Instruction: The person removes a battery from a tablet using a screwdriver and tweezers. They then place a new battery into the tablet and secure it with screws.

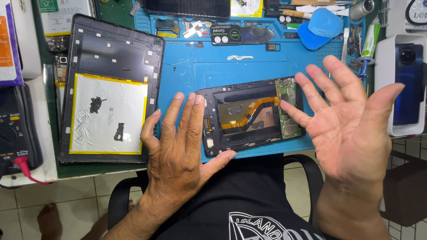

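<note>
An opened phone body (249, 116) lies on a blue work mat (231, 62), showing an orange flex cable and a green circuit board at its right end. My left hand (180, 151) hovers palm down with fingers spread, its fingertips over the phone's left edge. My right hand (351, 120) is raised palm up, fingers apart, just right of the phone. Neither hand holds anything.
An opened tablet (111, 89) with a silver battery lies to the left. A multimeter (15, 129) with a red lead sits at far left. Blue pry picks (320, 27), small tools and screws line the mat's far edge. A blue phone in a white box (404, 84) stands at right.
</note>
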